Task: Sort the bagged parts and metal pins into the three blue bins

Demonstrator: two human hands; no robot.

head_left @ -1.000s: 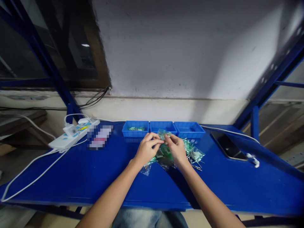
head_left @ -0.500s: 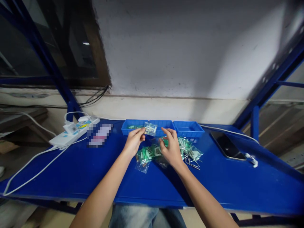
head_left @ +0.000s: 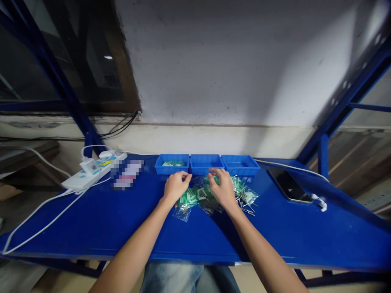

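Observation:
My left hand (head_left: 177,188) is low over the left end of a pile of small clear bags (head_left: 191,197), its fingers bent and slightly apart. No bag shows between its fingertips. My right hand (head_left: 223,189) hovers over the middle of the pile, thumb and fingers spread, hiding part of it. The bags hold green and whitish pieces and metal pins. Loose metal pins (head_left: 249,211) lie at the pile's right side. Behind the hands stand a left blue bin (head_left: 172,169) with some bags in it, a middle blue bin (head_left: 205,166) and a right blue bin (head_left: 241,166).
On the blue table (head_left: 122,228), a white power strip (head_left: 77,179) with trailing cords lies at the left, beside a blurred-out flat item (head_left: 127,175). A black phone (head_left: 290,186) and white earphones (head_left: 319,202) are at the right. A wall rises behind the bins.
The small bag that my left hand held up before the bins is gone from its fingers. That hand has lowered to the pile. My right hand stays over the bags.

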